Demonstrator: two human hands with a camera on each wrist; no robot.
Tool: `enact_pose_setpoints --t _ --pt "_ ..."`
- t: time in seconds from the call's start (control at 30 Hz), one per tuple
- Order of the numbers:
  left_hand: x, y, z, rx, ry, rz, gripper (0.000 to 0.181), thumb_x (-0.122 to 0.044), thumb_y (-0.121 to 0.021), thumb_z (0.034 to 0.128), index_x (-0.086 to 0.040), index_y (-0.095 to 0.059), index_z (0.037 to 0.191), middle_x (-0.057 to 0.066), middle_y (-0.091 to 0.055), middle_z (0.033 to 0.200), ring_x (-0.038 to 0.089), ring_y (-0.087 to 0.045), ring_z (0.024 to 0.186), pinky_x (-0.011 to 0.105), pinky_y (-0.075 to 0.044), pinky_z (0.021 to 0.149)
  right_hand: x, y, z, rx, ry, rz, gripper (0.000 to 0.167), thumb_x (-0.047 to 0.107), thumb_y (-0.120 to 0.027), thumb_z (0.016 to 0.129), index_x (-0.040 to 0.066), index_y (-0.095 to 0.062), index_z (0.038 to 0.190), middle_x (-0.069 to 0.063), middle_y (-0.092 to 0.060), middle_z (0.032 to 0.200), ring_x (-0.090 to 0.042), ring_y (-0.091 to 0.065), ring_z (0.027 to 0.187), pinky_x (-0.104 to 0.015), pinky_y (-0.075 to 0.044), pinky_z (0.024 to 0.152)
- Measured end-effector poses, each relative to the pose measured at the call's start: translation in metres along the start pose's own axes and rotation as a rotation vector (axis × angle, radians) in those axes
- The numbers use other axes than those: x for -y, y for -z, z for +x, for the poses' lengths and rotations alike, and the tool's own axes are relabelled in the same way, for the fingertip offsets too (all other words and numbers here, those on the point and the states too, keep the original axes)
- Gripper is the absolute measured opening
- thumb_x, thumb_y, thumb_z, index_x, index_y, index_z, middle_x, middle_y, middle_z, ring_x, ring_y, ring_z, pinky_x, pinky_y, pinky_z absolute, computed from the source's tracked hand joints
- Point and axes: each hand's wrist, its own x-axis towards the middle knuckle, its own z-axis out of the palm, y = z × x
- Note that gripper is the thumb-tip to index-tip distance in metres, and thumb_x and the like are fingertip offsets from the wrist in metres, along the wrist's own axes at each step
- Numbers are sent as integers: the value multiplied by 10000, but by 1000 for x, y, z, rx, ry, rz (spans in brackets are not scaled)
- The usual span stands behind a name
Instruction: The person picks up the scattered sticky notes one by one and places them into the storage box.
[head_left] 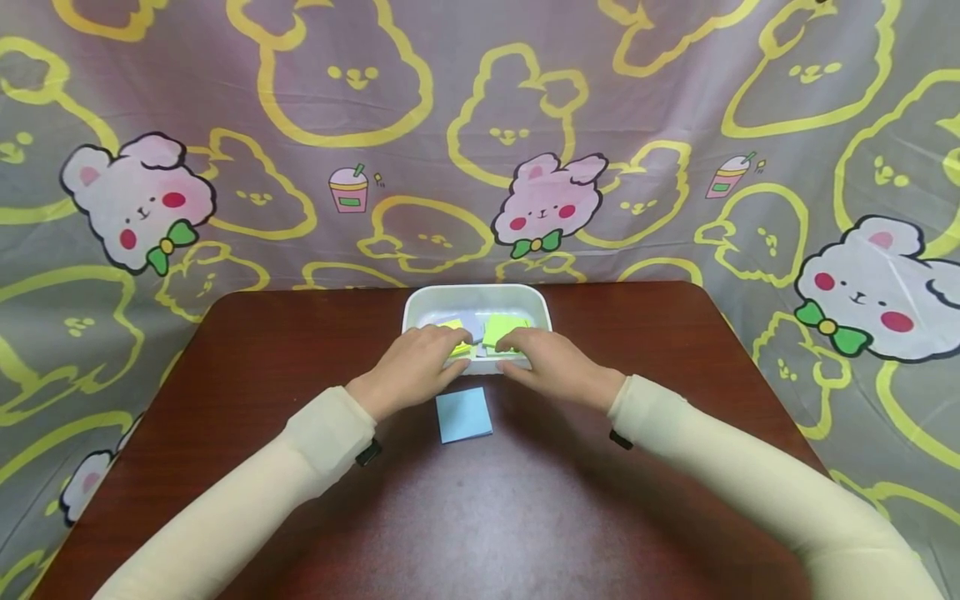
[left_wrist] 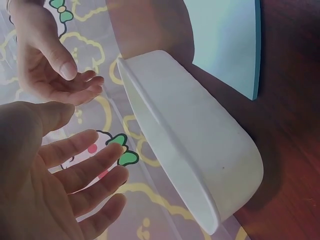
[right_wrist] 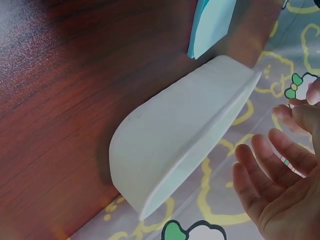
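A white bin [head_left: 480, 292] stands near the table's far edge, holding yellow [head_left: 454, 324], lime-green [head_left: 504, 327] and pale lilac [head_left: 472, 320] sticky note pads. Above its front left part hovers my left hand [head_left: 420, 358], fingers loosely bent. My right hand [head_left: 558, 362] mirrors it over the front right part. Both wrist views show the left hand [left_wrist: 55, 175] and the right hand [right_wrist: 285, 185] apart from the bin's wall, with nothing in their grasp. A light blue sticky note pad [head_left: 463, 415] lies on the table in front of the bin. The bin's contents are hidden in both wrist views.
The dark reddish-brown wooden table [head_left: 480, 517] extends on all sides of the bin. Directly behind it hangs a curtain [head_left: 450, 108] printed with yellow outlines and white cartoon animals.
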Motion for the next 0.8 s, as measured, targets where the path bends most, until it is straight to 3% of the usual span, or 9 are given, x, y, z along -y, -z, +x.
enact_pose_setpoints --t 0.33,0.8 --pt "-2 -2 -5 3 -14 -7 371 -278 -660 984 -84 -648 1300 92 -721 1227 265 -684 1122 463 -547 951 5 -1 -5 14 6 10 314 251 -727 938 55 -705 1183 -61 -744 1137 -215 -691 1060 -393 -565 950" --pt "-3 -8 -14 -12 -13 12 355 -266 -671 977 -83 -653 1280 83 -729 1191 258 -696 1079 450 -558 904 7 -6 -10 17 13 -24 302 286 -729 938 82 -714 1162 -19 -742 1109 -142 -672 1012 -355 -569 931"
